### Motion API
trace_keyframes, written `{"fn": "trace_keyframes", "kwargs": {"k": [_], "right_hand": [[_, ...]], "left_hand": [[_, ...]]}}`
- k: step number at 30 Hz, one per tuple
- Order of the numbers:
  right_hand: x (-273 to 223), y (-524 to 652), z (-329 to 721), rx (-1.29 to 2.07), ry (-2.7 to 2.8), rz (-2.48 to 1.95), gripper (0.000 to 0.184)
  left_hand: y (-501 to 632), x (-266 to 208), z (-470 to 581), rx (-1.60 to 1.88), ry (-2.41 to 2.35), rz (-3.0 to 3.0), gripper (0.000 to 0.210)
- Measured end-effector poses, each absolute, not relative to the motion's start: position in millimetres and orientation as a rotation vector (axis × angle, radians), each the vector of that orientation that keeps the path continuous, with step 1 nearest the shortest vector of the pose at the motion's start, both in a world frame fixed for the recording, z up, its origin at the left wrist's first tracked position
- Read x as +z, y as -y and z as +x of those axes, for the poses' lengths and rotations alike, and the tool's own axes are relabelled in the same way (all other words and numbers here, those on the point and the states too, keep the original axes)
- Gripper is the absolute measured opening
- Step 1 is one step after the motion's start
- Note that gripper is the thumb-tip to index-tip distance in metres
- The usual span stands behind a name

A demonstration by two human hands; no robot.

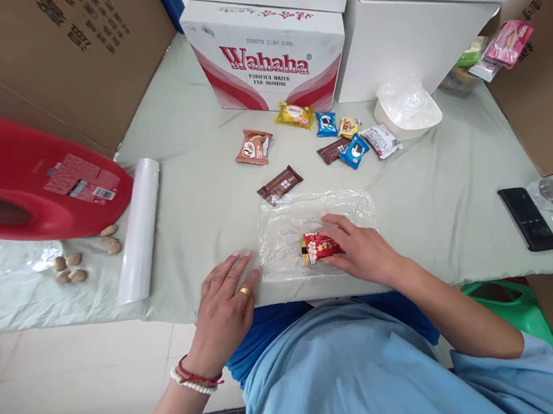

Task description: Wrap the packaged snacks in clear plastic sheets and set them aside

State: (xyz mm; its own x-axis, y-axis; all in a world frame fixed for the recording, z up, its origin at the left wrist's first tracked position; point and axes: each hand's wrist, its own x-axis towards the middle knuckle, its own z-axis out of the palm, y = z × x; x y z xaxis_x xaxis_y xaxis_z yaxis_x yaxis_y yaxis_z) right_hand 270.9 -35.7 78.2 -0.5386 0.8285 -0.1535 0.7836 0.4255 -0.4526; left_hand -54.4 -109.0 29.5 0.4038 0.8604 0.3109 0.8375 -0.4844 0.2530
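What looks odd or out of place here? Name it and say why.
Small brown nut-like pieces lie loose by the red jug, scattered rather than contained; whether they spilled, I can't tell. The clear plastic sheet beneath the red packet looks wrinkled.

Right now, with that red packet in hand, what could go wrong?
The wrinkled plastic film might bunch up under the red packet if the right hand moves it. If the film slides, it could nudge the brown bar packet at its far edge. The white roll, ending near the table's front edge, might get knocked off.
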Motion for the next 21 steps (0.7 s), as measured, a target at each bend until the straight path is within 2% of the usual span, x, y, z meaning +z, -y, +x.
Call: {"fn": "trace_keyframes", "kwargs": {"k": [4, 7, 9, 10, 13, 15, 18, 21], "right_hand": [[67.1, 50.8, 296.5, 0.763, 2.181, -1.512, 0.031], [52.3, 65.1, 308.5, 0.829, 2.078, -1.665, 0.046], [44.5, 75.6, 312.7, 0.877, 2.095, -1.734, 0.056], [42.1, 80.8, 314.2, 0.898, 2.113, -1.755, 0.055], [41.6, 94.4, 318.3, 0.964, 2.194, -1.738, 0.030], [45.8, 99.7, 321.5, 0.986, 2.250, -1.665, 0.017], [57.3, 99.5, 327.3, 0.957, 2.287, -1.541, 0.019], [75.6, 91.1, 334.4, 1.018, 2.302, -1.399, 0.020]], "left_hand": [[106.8, 34.6, -45.9, 0.888, -1.416, 2.525, 0.029], [100.0, 32.0, -37.0, 0.825, -1.355, 2.421, 0.034], [94.9, 29.4, -32.4, 0.715, -1.362, 2.340, 0.046], [92.5, 28.3, -30.7, 0.658, -1.370, 2.296, 0.052], [86.3, 27.6, -26.4, 0.544, -1.441, 2.159, 0.057], [83.2, 28.8, -23.6, 0.521, -1.481, 2.091, 0.050], [80.4, 31.1, -21.0, 0.580, -1.403, 2.038, 0.030], [80.5, 32.9, -22.9, 0.717, -1.283, 1.975, 0.021]]}}
